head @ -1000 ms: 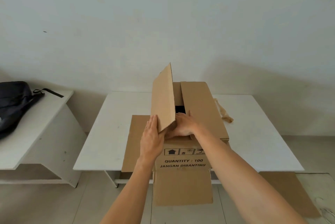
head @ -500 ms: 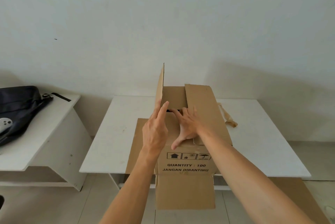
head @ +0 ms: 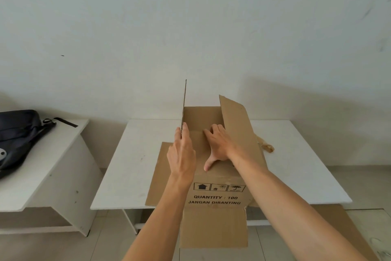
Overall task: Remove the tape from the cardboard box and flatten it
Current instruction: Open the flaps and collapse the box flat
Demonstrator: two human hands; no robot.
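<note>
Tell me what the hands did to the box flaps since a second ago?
The left hand swung the left flap up until it stands straight, seen edge-on. The right hand let go near that flap and slid to the right flap, which has lifted from lying flat. The cardboard box, the crumpled tape and the table stayed put.

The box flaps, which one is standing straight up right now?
The left top flap, seen edge-on, with the left hand at its base. The right flap leans outward, and the near flap hangs over the table edge.
</note>
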